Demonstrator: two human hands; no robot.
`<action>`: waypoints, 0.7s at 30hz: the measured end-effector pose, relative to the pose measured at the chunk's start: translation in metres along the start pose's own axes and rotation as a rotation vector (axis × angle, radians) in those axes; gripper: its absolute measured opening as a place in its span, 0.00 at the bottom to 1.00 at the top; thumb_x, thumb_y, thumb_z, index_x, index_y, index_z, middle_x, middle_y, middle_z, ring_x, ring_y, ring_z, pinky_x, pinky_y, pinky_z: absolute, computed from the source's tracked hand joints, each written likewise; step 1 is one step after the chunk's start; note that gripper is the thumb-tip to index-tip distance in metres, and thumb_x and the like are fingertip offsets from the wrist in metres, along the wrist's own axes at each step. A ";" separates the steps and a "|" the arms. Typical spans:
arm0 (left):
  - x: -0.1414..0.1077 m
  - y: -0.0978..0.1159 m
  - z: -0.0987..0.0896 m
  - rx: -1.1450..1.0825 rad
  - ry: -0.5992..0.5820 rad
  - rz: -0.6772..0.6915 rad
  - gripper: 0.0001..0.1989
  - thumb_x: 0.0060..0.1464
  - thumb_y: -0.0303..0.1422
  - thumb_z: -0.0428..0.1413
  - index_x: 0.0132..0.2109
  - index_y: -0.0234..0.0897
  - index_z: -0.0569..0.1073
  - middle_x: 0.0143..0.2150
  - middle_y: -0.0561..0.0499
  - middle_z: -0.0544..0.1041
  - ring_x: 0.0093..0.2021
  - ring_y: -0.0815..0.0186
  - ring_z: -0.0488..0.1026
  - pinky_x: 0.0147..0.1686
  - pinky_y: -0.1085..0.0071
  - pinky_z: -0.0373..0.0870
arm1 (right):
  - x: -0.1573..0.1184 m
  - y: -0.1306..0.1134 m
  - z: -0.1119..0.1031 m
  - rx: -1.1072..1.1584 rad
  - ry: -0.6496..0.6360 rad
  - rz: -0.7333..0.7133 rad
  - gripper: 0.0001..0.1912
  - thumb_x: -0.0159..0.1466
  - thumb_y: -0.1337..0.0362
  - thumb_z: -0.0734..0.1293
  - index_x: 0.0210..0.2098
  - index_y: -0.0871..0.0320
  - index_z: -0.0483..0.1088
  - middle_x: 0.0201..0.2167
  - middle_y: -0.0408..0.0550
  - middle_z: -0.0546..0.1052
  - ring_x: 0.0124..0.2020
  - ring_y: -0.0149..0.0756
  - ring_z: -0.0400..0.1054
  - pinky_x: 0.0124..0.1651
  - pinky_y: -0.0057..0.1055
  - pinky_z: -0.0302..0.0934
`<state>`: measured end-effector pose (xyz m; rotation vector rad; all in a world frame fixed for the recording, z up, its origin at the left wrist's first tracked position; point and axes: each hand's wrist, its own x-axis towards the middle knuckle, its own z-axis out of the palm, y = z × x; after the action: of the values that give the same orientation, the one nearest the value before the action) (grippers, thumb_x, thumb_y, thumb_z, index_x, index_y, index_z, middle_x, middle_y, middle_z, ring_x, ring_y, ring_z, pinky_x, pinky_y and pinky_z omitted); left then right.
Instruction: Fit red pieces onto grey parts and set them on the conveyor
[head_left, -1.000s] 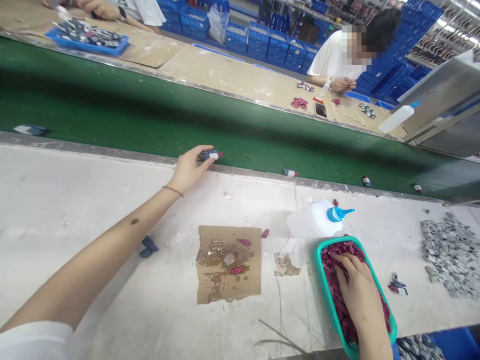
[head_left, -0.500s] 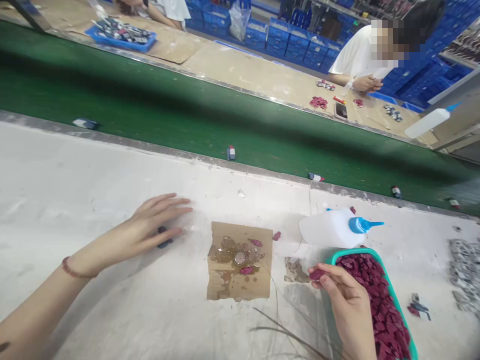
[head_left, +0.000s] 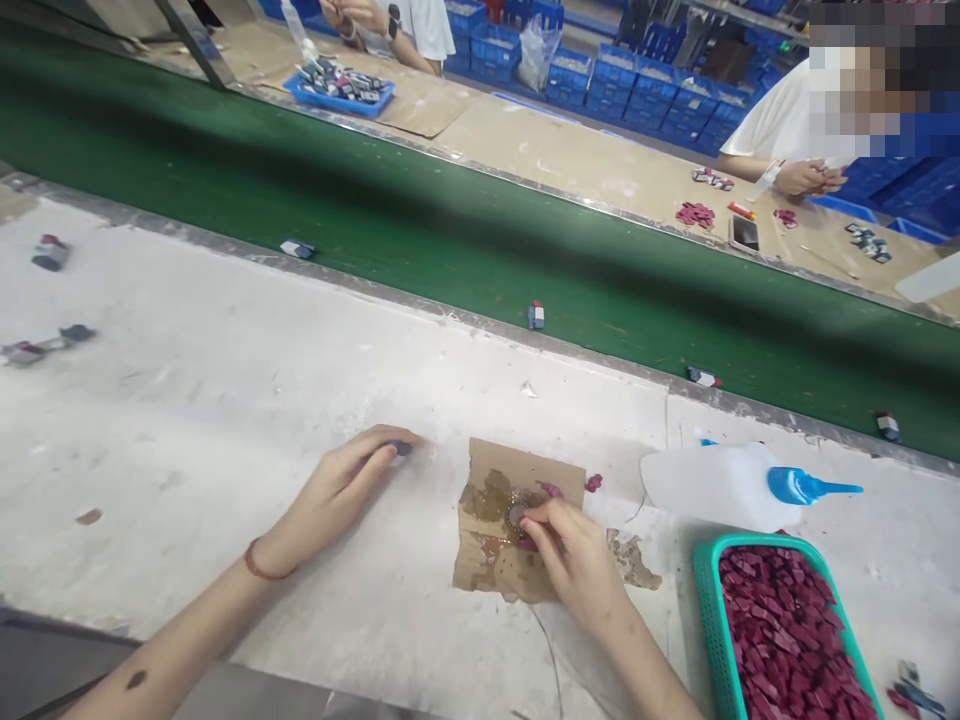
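Observation:
My left hand (head_left: pixel 364 478) pinches a small dark blue piece (head_left: pixel 402 447) just above the white table, left of the cardboard. Fingers closed, my right hand (head_left: pixel 577 555) reaches over the brown cardboard (head_left: pixel 487 575), its fingertips at a small round disc (head_left: pixel 517 515) amid wet, glossy patches. The small maroon piece in those fingertips is mostly hidden now. Other maroon pieces (head_left: pixel 551 490) lie on the cardboard, partly covered by the right hand. A green basket (head_left: pixel 709 590) full of maroon pieces (head_left: pixel 780 630) stands to the right.
A white squeeze bottle (head_left: pixel 705 485) with a blue nozzle lies behind the basket. Beyond the table edge runs a green conveyor belt (head_left: pixel 420 260) carrying several small assembled pieces (head_left: pixel 535 315). Two people sit across it, near a blue tray (head_left: pixel 337 95).
My right hand has moved left from beside the basket to the disc on the cardboard. My left hand has closed on the dark blue piece. The view has shifted left.

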<state>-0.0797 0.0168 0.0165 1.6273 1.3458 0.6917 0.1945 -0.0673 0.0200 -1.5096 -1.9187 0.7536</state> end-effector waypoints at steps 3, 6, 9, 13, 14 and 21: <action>0.002 0.021 0.024 -0.414 -0.033 -0.250 0.24 0.61 0.51 0.47 0.39 0.33 0.75 0.39 0.41 0.79 0.35 0.60 0.73 0.28 0.68 0.67 | 0.002 0.000 0.005 -0.134 -0.015 -0.067 0.16 0.73 0.63 0.54 0.31 0.55 0.66 0.24 0.44 0.72 0.25 0.35 0.67 0.28 0.28 0.60; 0.007 0.034 0.043 -0.604 -0.185 -0.262 0.21 0.55 0.49 0.57 0.42 0.34 0.74 0.40 0.42 0.80 0.34 0.62 0.72 0.32 0.68 0.67 | 0.002 0.001 0.006 -0.165 -0.021 -0.086 0.16 0.73 0.64 0.53 0.31 0.54 0.64 0.24 0.44 0.71 0.25 0.35 0.66 0.28 0.29 0.59; 0.009 0.039 0.056 -0.654 -0.292 -0.229 0.19 0.51 0.43 0.63 0.45 0.37 0.71 0.41 0.44 0.81 0.35 0.63 0.72 0.38 0.67 0.68 | 0.002 0.000 0.007 -0.152 -0.018 -0.082 0.16 0.73 0.65 0.53 0.30 0.54 0.63 0.23 0.43 0.70 0.24 0.35 0.66 0.28 0.29 0.58; 0.008 0.039 0.069 -0.718 -0.282 -0.243 0.17 0.51 0.43 0.64 0.39 0.38 0.67 0.42 0.44 0.81 0.35 0.64 0.73 0.37 0.68 0.69 | 0.002 -0.001 0.007 -0.079 -0.014 -0.015 0.15 0.72 0.64 0.55 0.28 0.54 0.63 0.23 0.43 0.70 0.24 0.35 0.65 0.27 0.28 0.58; 0.007 0.039 0.071 -0.733 -0.281 -0.247 0.17 0.50 0.43 0.64 0.38 0.38 0.67 0.42 0.44 0.81 0.36 0.64 0.74 0.37 0.68 0.70 | 0.002 -0.002 0.007 -0.045 -0.013 0.000 0.16 0.72 0.64 0.55 0.28 0.54 0.63 0.22 0.43 0.70 0.24 0.34 0.66 0.27 0.28 0.58; 0.003 0.035 0.076 -0.834 -0.222 -0.299 0.20 0.42 0.45 0.69 0.37 0.35 0.76 0.39 0.45 0.81 0.35 0.63 0.76 0.37 0.68 0.72 | 0.001 0.002 0.003 0.490 0.117 0.322 0.15 0.65 0.52 0.65 0.31 0.56 0.72 0.23 0.45 0.75 0.22 0.33 0.68 0.24 0.27 0.62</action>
<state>0.0020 -0.0019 0.0128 0.7873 0.9185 0.7277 0.1934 -0.0658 0.0166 -1.5139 -1.2911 1.1494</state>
